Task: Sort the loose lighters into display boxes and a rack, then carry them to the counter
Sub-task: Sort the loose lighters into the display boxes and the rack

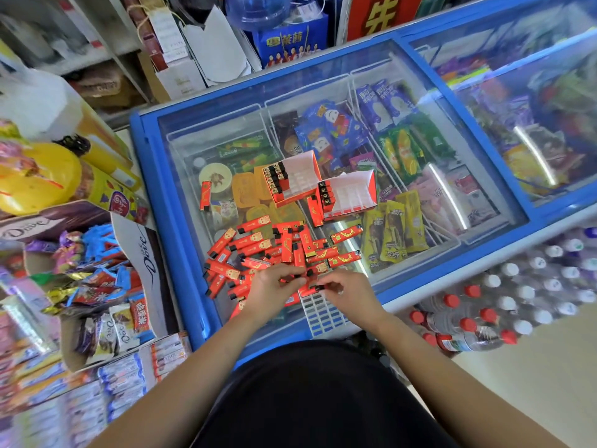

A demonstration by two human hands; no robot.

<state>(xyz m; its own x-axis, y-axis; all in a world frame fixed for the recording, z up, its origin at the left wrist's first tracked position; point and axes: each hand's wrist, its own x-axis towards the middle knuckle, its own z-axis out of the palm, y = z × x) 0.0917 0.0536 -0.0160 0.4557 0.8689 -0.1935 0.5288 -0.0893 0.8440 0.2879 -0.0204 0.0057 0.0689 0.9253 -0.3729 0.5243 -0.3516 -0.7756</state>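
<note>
red lighters (258, 247) lie piled on the glass freezer lid (181, 150). the left hand (274, 282) has its grip clamped on one lighter (289, 279), the right hand (347, 286) on another. two boxes (295, 179) stand behind.

The shop is bright and evenly lit from overhead, a cool white light that leaves hardly any hard shadow. The freezer lid (181, 130) throws back long white streaks of glare (449, 195) toward its right edge, and a milky haze lies across its far left corner, washing out the packets beneath. The lighters (274, 250) at the lid's near edge are the sharpest thing in view. Outward everything smears: the sweets (48, 399) at left and the water bottles (533, 286) at right are blurred, and the lid's straight edges bow from the wide lens.
</note>
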